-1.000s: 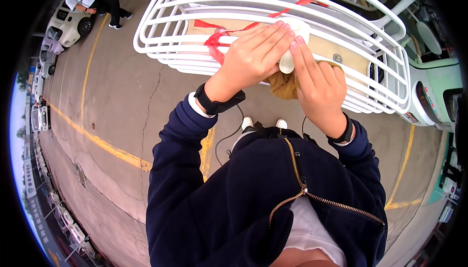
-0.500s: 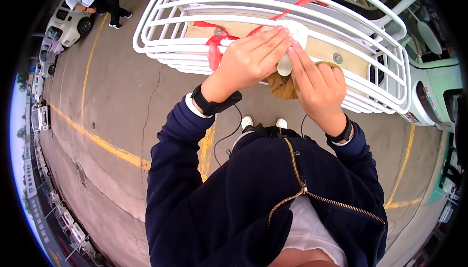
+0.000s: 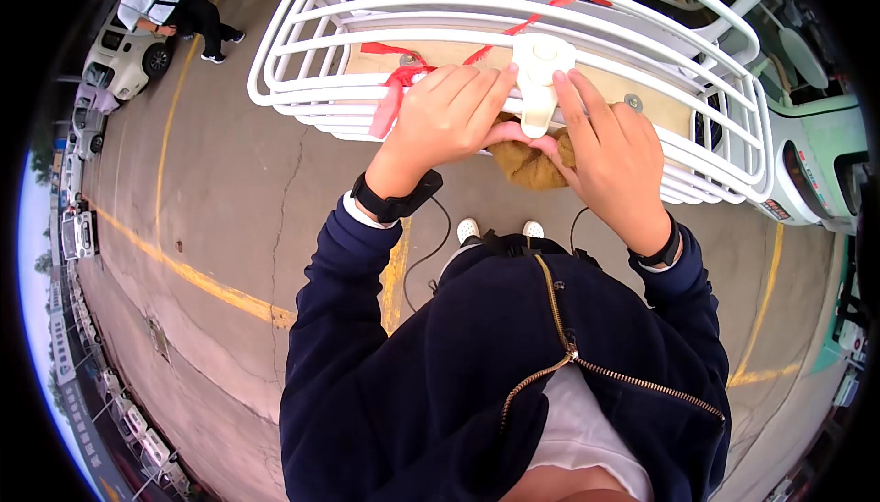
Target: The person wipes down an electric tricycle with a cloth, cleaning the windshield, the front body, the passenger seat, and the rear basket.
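Observation:
A cream-white plastic piece [image 3: 541, 66] with a rounded wide top and a narrow lower end lies between my hands, over the white rack. My left hand [image 3: 451, 115] is on its left side, with fingertips and thumb at its edge. On the right side, my right hand [image 3: 612, 140] has fingers against the edge and its thumb near the narrow end. Below the piece, a brown cloth [image 3: 532, 167] hangs at the rack's near edge, partly hidden by my hands. Red ribbon [image 3: 392, 103] lies on the rack beside my left hand.
The white tube rack [image 3: 302, 91] with a tan board [image 3: 665, 110] spans the top. A person [image 3: 160, 2] is at the upper left near a parked white vehicle [image 3: 124, 53]. A green-white vehicle [image 3: 811, 172] stands at the right. Yellow lines [image 3: 202, 280] mark the ground.
My hands have moved apart from over the white piece to its two sides, with the thumbs now visible under its lower end. More of the piece's top shows.

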Action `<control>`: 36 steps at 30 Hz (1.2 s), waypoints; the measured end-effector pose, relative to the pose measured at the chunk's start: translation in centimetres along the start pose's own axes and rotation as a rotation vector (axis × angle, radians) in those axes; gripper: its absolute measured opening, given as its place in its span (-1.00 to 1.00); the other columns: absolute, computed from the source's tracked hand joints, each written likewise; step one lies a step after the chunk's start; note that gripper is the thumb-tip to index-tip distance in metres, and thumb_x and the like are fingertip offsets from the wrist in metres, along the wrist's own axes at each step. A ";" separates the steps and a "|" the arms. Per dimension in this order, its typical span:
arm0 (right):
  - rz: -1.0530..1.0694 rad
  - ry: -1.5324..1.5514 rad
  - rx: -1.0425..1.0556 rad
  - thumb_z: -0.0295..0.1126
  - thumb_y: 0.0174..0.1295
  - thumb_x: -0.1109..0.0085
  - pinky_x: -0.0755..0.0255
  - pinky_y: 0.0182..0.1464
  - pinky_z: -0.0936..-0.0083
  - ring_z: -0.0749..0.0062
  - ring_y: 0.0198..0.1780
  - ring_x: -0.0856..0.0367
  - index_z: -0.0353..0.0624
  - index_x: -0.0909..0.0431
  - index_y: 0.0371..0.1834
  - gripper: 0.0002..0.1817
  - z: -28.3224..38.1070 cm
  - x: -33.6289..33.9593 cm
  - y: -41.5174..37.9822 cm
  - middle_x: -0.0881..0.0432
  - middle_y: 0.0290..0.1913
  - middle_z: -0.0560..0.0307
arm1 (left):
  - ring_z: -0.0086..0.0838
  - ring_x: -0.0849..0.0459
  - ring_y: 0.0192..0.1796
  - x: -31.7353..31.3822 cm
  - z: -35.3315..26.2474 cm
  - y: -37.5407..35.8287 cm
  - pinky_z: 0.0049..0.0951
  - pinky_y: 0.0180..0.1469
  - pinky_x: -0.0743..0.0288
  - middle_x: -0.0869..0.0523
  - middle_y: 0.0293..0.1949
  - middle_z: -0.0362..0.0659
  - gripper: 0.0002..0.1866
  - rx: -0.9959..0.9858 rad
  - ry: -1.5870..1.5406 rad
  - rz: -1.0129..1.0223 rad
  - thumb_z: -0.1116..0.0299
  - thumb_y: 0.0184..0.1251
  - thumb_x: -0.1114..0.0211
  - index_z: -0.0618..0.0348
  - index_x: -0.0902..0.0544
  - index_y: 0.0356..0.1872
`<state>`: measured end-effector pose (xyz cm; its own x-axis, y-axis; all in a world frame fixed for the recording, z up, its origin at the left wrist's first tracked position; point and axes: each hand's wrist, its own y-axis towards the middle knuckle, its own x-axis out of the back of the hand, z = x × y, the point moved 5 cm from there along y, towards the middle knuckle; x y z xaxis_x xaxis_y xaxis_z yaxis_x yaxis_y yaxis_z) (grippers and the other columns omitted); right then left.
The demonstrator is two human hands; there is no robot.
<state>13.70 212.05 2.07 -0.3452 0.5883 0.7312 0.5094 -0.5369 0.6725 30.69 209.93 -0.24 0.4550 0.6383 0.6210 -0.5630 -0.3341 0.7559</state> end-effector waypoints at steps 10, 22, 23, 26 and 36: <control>-0.073 -0.200 0.248 -0.23 0.17 -0.27 -0.38 -0.34 0.55 0.48 -0.43 -0.41 -0.17 -0.67 0.10 -0.56 0.1 -1.0 -0.6 -0.71 0.03 0.10 | -0.40 -0.60 -0.38 -0.9 -0.3 -0.2 -0.47 -0.30 -0.52 -0.62 -0.40 -0.16 -0.40 -0.118 0.198 -0.033 -0.07 0.21 -0.31 0.38 -0.68 -0.08; -0.339 0.733 -0.331 -0.52 0.00 -0.48 -0.52 0.02 0.38 0.18 -0.07 -0.67 -0.32 -0.66 -0.06 -0.61 -3.8 3.1 -3.8 -0.72 -0.08 -0.10 | -0.20 -0.77 0.04 0.8 -0.2 -1.0 -0.27 0.03 -0.70 -0.79 -0.12 -0.03 -0.52 -0.015 -0.138 -0.174 0.17 0.03 -0.56 0.34 -0.70 -0.12; -0.415 0.797 -0.451 -0.54 0.02 -0.47 -0.52 0.11 0.34 0.16 0.02 -0.67 -0.32 -0.63 -0.02 -0.60 -4.1 3.4 -4.4 -0.70 -0.01 -0.14 | -0.21 -0.78 0.02 1.0 -0.1 -1.2 -0.29 0.01 -0.71 -0.79 -0.14 -0.03 -0.56 -0.027 -0.143 -0.216 0.20 0.05 -0.55 0.34 -0.71 -0.14; -0.367 0.679 -0.357 -0.53 0.03 -0.48 -0.45 0.27 0.22 -0.01 0.25 -0.58 -0.31 -0.58 -0.01 -0.58 -2.8 4.8 -2.8 -0.56 0.25 -0.26 | -0.24 -0.80 -0.05 1.3 -0.3 -1.3 -0.31 -0.01 -0.72 -0.81 -0.22 -0.06 -0.63 0.020 -0.110 -0.271 0.23 0.08 -0.54 0.33 -0.73 -0.22; -0.146 0.263 -0.118 -0.32 0.03 -0.44 -0.50 0.16 0.18 0.06 0.08 -0.62 -0.15 -0.55 0.17 -0.43 2.2 -2.0 3.7 -0.59 0.23 0.03 | -0.18 -0.51 0.35 -0.7 -1.5 -1.5 -0.06 0.39 -0.25 -0.70 0.14 -0.03 -0.65 0.484 -0.073 -0.160 0.45 0.35 -0.23 0.28 -0.63 0.13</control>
<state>18.05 210.22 2.83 -0.6076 0.4958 0.6205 0.3499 -0.5342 0.7695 30.20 211.04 -2.12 0.5661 0.6635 0.4892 -0.1063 -0.5298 0.8415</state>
